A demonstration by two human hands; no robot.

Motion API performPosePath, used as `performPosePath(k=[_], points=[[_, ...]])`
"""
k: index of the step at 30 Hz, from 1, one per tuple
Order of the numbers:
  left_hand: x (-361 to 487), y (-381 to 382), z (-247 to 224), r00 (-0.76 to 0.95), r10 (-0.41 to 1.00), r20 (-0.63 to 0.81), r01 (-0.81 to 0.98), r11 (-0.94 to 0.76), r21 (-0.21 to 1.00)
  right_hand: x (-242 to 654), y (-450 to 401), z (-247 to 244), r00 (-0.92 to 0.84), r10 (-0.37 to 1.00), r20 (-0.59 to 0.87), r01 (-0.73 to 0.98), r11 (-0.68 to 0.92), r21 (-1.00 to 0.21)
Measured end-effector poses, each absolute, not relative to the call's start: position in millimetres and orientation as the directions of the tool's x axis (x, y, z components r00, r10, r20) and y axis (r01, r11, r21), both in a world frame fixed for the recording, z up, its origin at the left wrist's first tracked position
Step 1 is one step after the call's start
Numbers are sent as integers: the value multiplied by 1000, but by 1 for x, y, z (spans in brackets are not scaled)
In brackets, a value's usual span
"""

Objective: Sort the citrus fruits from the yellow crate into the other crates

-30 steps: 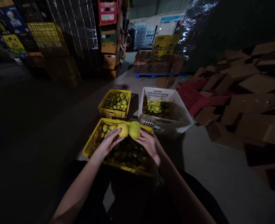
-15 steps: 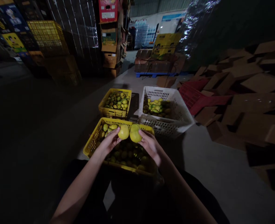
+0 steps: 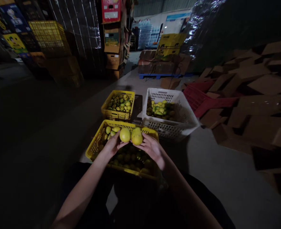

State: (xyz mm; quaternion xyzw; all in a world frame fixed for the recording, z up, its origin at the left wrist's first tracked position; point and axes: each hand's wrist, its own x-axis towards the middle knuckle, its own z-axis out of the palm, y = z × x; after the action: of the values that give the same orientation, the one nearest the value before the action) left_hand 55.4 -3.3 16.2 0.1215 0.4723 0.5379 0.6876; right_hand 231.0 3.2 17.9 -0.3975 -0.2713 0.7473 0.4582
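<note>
My left hand (image 3: 112, 145) is closed on a round yellow fruit (image 3: 125, 135). Right beside it, my right hand (image 3: 152, 149) grips a second yellow-green fruit (image 3: 137, 136), which looks slightly lumpy at the top. Both fruits are held up above the near yellow crate (image 3: 94, 147), side by side and almost touching. Inside that crate lie many green and yellow fruits (image 3: 126, 159), dim in the shadow of my hands.
Beyond it stand another yellow crate (image 3: 116, 115) and a white crate (image 3: 185, 111), both holding fruit. A red crate (image 3: 197, 98) and heaped cardboard (image 3: 261, 111) lie at the right. Farther back are stacked boxes (image 3: 112, 41) and a blue pallet (image 3: 158, 76).
The two fruits have come closer together. The right one has turned in my fingers and moved slightly left, and the fingers of my right hand now reach further beneath it.
</note>
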Motion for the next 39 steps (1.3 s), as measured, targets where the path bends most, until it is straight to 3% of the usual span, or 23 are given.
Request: performPosePath(k=[6,11,14,17,19,21,24,27,29,31,34,39], points=[[58,-10,15,80,919,-386,-537,366,760,226,-2,16,-293,930,-224,-390,-330,-859],[55,-12,14,93,942,-323,-481,326,814,227,-2,15,-263,935,-238,-285,-311,-907],[52,-10,13,51,978,-203,-340,208,917,229,0,11,-214,958,-189,-191,-230,-954],[48,-8,11,-79,993,83,-75,-89,993,230,2,7,-51,997,55,13,56,-998],[47,-8,11,-109,959,260,58,-255,965,230,1,5,29,946,322,217,308,-926],[47,-10,12,-91,928,361,117,-350,929,231,-1,6,29,852,524,378,476,-794],[48,-13,15,-68,913,402,114,-393,912,231,-5,8,9,786,618,449,549,-705],[49,-16,18,-49,941,335,-26,-337,941,229,-6,11,29,838,545,299,513,-805],[51,-17,20,-56,976,210,-205,-217,954,226,-6,15,38,917,397,53,395,-917],[54,-17,21,-30,999,43,-421,-52,906,223,-7,20,6,977,212,-260,206,-943],[59,-17,24,111,989,-101,-666,149,731,218,-7,27,-114,993,21,-592,-51,-804],[69,-16,27,280,945,-168,-845,326,425,212,-6,30,-243,961,-134,-787,-276,-552]])
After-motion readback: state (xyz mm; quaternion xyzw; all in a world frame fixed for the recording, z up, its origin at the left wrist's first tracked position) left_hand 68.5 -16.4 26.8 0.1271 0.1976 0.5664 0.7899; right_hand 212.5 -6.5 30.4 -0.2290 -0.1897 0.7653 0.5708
